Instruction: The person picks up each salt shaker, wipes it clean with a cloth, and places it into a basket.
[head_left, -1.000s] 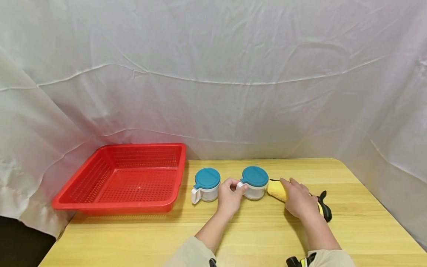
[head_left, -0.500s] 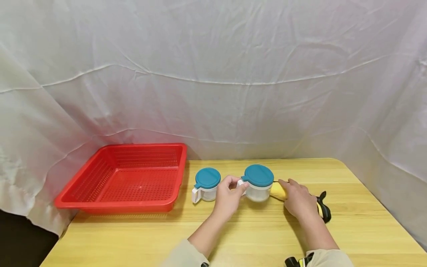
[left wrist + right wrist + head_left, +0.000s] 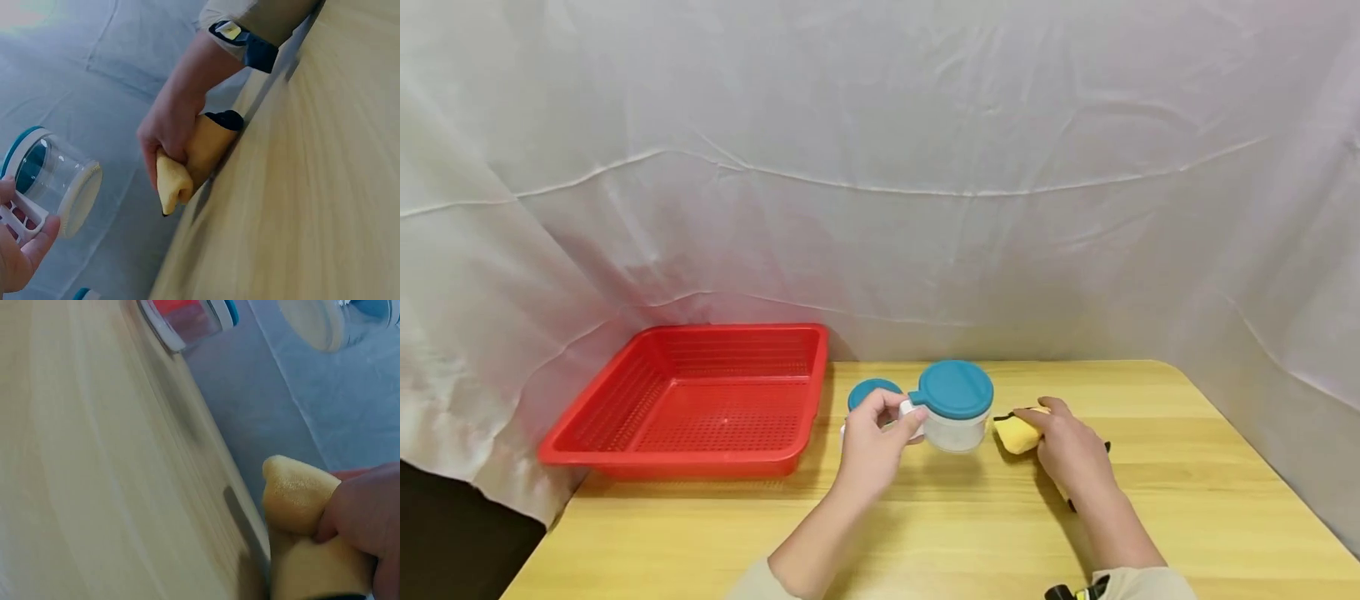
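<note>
My left hand pinches the white handle of a clear seasoning jar with a round teal lid. The jar is upright and off the table, as the left wrist view shows. A second jar of the same kind stands behind my left hand, mostly covered by it. To the right, my right hand grips a soft yellow plush thing with black parts, fingers and thumb folding its fabric. Its yellow end sticks out ahead of the fingers, close over the table; the hand hides much of the rest.
A red perforated plastic basket stands at the left on the wooden table. Pale cloth hangs behind the table and along its sides.
My left hand has raised the jar off the table and carried it left, in front of the other jar. My right hand has tightened on the yellow plush thing, bunching it and shifting it slightly.
</note>
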Available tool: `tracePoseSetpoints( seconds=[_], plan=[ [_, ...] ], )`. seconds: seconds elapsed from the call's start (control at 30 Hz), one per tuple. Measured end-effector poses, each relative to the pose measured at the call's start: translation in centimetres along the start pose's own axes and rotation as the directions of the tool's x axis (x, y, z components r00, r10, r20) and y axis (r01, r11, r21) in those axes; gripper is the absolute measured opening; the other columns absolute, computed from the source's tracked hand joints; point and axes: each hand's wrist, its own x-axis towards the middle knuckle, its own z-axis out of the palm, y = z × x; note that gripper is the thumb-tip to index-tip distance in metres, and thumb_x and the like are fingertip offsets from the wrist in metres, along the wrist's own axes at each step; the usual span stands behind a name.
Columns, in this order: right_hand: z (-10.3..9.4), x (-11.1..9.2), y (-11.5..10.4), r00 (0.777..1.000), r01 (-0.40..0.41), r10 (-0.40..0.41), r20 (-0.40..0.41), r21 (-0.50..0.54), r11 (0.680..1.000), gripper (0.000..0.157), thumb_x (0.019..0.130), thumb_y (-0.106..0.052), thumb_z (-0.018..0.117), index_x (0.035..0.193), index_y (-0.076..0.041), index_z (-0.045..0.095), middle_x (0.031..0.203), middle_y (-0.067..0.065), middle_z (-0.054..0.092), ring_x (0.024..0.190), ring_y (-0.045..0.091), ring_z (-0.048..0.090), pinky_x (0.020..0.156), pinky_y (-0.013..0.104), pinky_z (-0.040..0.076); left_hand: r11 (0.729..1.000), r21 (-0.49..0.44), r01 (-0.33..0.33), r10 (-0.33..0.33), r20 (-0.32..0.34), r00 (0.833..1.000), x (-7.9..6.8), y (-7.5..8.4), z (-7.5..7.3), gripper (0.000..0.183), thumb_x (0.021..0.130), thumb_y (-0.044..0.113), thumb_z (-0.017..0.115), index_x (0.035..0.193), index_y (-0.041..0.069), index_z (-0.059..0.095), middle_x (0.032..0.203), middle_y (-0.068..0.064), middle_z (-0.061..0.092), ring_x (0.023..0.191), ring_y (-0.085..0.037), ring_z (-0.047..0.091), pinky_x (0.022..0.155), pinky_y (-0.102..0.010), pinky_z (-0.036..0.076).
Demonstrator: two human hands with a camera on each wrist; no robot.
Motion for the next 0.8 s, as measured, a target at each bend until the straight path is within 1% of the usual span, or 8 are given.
tracePoseSetpoints(
  seconds=[0.1,0.17,0.27,0.33,0.43,0.53,0.63,0.8],
  plan=[
    [-0.2,0.1,-0.2,0.999,0.037,-0.037,-0.016,0.017,0.999,0.057,0.084,0.011,0.045,0.126,-0.02,0.067,0.138,0.021,0.047,0.056,0.027,0.054,0.049,0.035,0.042,1.0,0.004,-0.001,0.001,-0.01,1.0,0.0,0.7,-0.5,0.022,0.085,0.01,0.077,0.098,0.0,0.062,0.093,-0.012,0.057,0.084,-0.02,0.061,0.073,-0.04,0.061],
    [-0.2,0.1,-0.5,0.997,0.072,-0.071,-0.029,0.031,0.997,0.059,0.083,0.011,0.044,0.125,-0.021,0.068,0.138,0.018,0.047,0.05,0.019,0.045,0.047,0.03,0.036,1.0,0.005,0.004,-0.004,-0.024,1.0,0.1,0.9,-0.7,0.022,0.085,0.011,0.077,0.098,0.001,0.062,0.092,-0.011,0.057,0.083,-0.02,0.06,0.073,-0.041,0.061],
    [-0.1,0.1,-0.9,0.988,0.137,-0.133,-0.077,0.052,0.989,0.057,0.081,0.011,0.045,0.118,-0.022,0.072,0.137,0.014,0.05,0.055,0.021,0.053,0.049,0.029,0.038,1.0,0.007,0.016,-0.015,-0.048,0.999,0.2,1.1,-0.9,0.02,0.085,0.01,0.077,0.098,0.002,0.063,0.089,-0.009,0.055,0.081,-0.019,0.059,0.072,-0.042,0.061],
    [0.0,0.1,-1.3,0.977,0.186,-0.176,-0.122,0.076,0.98,0.055,0.08,0.011,0.044,0.112,-0.021,0.074,0.137,0.012,0.051,0.067,0.027,0.063,0.052,0.03,0.041,1.0,0.007,0.013,-0.013,-0.057,0.998,0.3,1.1,-1.0,0.019,0.086,0.01,0.076,0.098,0.002,0.063,0.088,-0.009,0.054,0.081,-0.019,0.058,0.07,-0.041,0.061],
    [0.2,0.1,-1.7,0.948,0.259,-0.233,-0.217,0.102,0.96,0.051,0.078,0.013,0.044,0.102,-0.019,0.077,0.137,0.01,0.053,0.089,0.034,0.068,0.055,0.03,0.044,1.0,0.004,0.011,-0.01,-0.07,0.998,0.4,1.0,-1.1,0.02,0.086,0.01,0.076,0.099,0.001,0.063,0.088,-0.009,0.054,0.081,-0.018,0.058,0.069,-0.041,0.061],
    [0.3,0.1,-2.2,0.907,0.329,-0.286,-0.308,0.094,0.94,0.05,0.075,0.015,0.043,0.091,-0.018,0.077,0.135,0.006,0.058,0.105,0.034,0.066,0.059,0.032,0.048,1.0,-0.01,0.006,-0.007,-0.081,0.997,0.5,0.9,-1.2,0.021,0.087,0.011,0.075,0.1,0.0,0.063,0.09,-0.009,0.055,0.081,-0.018,0.06,0.069,-0.045,0.061],
    [0.2,0.1,-2.7,0.872,0.374,-0.317,-0.373,0.09,0.923,0.049,0.071,0.018,0.042,0.081,-0.017,0.074,0.127,0.001,0.066,0.11,0.03,0.065,0.069,0.039,0.055,1.0,-0.022,0.0,-0.002,-0.089,0.996,0.6,0.8,-1.3,0.021,0.087,0.01,0.075,0.101,0.0,0.063,0.091,-0.009,0.055,0.08,-0.018,0.06,0.07,-0.048,0.06],
    [0.0,0.0,-3.3,0.816,0.44,-0.349,-0.461,0.104,0.892,0.049,0.064,0.021,0.042,0.072,-0.017,0.071,0.104,-0.002,0.073,0.1,0.025,0.067,0.076,0.044,0.057,1.0,-0.02,-0.007,0.006,-0.091,0.996,0.7,0.8,-1.3,0.021,0.088,0.01,0.074,0.101,-0.001,0.063,0.091,-0.009,0.056,0.08,-0.017,0.06,0.07,-0.048,0.06]
  ],
)
